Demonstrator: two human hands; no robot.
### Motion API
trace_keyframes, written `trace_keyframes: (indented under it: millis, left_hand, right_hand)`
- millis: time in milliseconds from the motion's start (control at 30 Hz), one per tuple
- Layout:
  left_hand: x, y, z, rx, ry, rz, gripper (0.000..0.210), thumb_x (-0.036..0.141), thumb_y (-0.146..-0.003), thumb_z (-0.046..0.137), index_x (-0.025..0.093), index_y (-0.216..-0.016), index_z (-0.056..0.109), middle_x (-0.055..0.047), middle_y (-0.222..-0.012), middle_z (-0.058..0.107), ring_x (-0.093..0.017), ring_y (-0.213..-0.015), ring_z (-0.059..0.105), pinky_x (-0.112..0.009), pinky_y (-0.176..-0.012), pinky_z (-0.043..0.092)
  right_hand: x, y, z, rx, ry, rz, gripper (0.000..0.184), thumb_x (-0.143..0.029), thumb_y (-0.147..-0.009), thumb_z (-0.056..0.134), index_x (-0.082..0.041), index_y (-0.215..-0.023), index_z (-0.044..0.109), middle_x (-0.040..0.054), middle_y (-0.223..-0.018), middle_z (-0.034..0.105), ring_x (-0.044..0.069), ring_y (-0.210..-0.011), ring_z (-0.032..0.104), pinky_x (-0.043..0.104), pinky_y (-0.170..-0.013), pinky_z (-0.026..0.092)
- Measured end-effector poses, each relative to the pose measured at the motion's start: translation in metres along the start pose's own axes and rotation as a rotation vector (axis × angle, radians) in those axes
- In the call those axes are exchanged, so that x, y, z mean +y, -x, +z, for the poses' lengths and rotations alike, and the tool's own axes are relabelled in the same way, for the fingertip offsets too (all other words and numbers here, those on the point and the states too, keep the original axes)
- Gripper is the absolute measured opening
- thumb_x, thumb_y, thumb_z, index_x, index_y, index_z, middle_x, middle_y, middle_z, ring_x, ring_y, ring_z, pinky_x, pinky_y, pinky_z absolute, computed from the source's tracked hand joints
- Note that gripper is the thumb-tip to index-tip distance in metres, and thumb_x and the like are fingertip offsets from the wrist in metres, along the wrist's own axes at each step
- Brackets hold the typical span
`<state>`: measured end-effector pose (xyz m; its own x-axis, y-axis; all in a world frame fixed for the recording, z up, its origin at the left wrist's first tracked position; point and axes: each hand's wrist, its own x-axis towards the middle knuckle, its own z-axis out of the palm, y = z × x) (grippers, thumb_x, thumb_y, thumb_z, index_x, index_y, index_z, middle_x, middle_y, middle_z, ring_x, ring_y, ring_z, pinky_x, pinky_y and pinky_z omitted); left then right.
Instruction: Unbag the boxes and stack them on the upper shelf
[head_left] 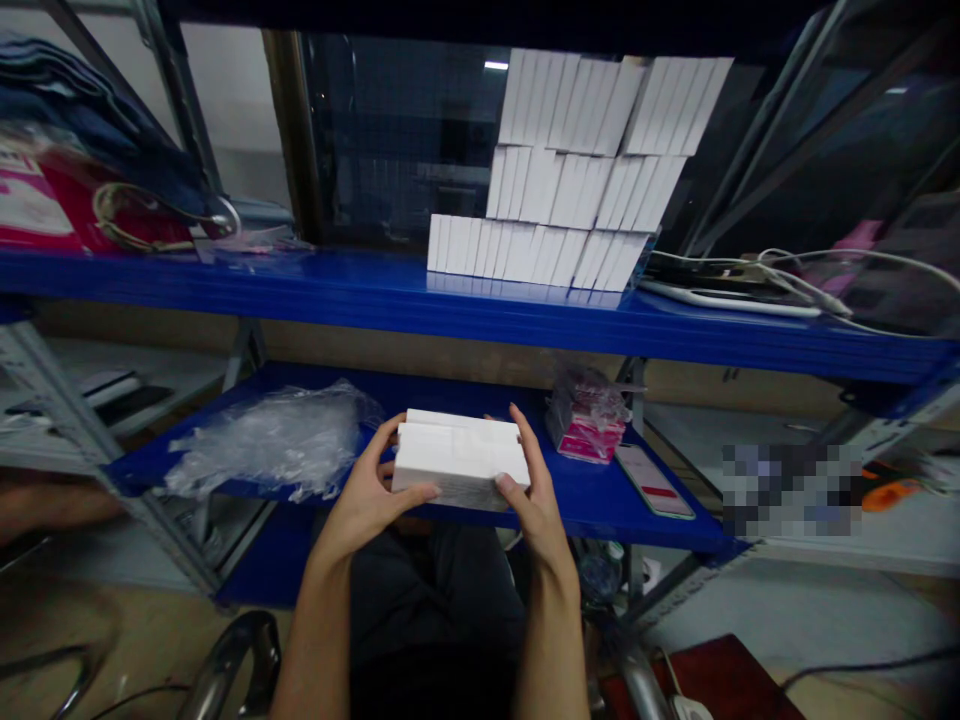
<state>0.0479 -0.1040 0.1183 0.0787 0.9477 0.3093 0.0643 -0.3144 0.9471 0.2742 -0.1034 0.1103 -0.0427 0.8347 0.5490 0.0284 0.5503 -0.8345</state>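
Between my two hands is a bundle of white boxes (459, 460), held level just over the front part of the lower blue shelf. Faint seams on its top suggest several boxes pressed together, though I cannot make out how many. My left hand (375, 490) grips the left end, thumb along the front face and fingers behind. At the right end my right hand (534, 495) does the same. Behind and to the left lies a heap of clear plastic wrap (277, 440). To the right stands a pink box in clear plastic (589, 420), with a phone (654, 482) lying beside it.
Rows of white boxes (559, 190) are stacked on the upper blue shelf (360, 300). Right of them lie a white cable (802, 290) and a flat device. Red packaging (67, 205) and dark folded cloth (82, 120) sit at the upper left. Metal shelf posts flank the lower shelf (592, 505).
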Motion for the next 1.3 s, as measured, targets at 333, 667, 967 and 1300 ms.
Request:
trace_keyframes:
  millis: [333,667,967,1300]
  left_hand:
    - [-0.018,-0.002,0.008,-0.005,-0.114,-0.265,0.070,0.061,-0.082,0.075,0.019,-0.136,0.060,-0.007,-0.094,0.077,-0.013,-0.051,0.065,-0.021,-0.042,0.048]
    - [-0.044,-0.036,0.027,0.135,0.211,-0.029,0.075,0.050,-0.084,0.078,0.022,-0.149,0.052,-0.012,-0.148,0.060,-0.026,-0.126,0.066,-0.037,-0.107,0.053]
    - [-0.111,-0.061,0.073,0.328,-0.010,-0.043,0.057,0.045,-0.093,0.066,0.020,-0.144,0.057,-0.016,-0.149,0.058,-0.030,-0.142,0.051,-0.047,-0.120,0.039]
    - [-0.096,-0.048,0.030,0.529,-0.578,-0.090,0.031,0.039,-0.089,0.064,0.019,-0.106,0.081,-0.016,-0.130,0.069,-0.036,-0.128,0.060,-0.050,-0.115,0.041]
  right_hand:
    - [0.029,0.005,-0.006,0.032,-0.136,0.456,0.099,-0.045,-0.071,0.089,-0.020,-0.155,0.043,0.0117,-0.129,0.072,0.031,-0.115,0.070,0.049,-0.101,0.057]
    - [0.053,-0.006,0.004,0.146,-0.009,0.132,0.114,-0.034,-0.067,0.092,-0.024,-0.162,0.029,0.0144,-0.153,0.053,0.029,-0.136,0.056,0.044,-0.112,0.048]
    - [0.128,0.001,-0.001,0.271,0.289,0.220,0.101,-0.041,-0.074,0.079,-0.018,-0.161,0.034,0.0144,-0.144,0.063,0.031,-0.133,0.060,0.048,-0.113,0.045]
    - [0.118,0.002,-0.016,0.455,0.527,0.433,0.062,-0.068,-0.073,0.074,-0.014,-0.104,0.083,0.0216,-0.138,0.065,0.041,-0.140,0.049,0.051,-0.120,0.032]
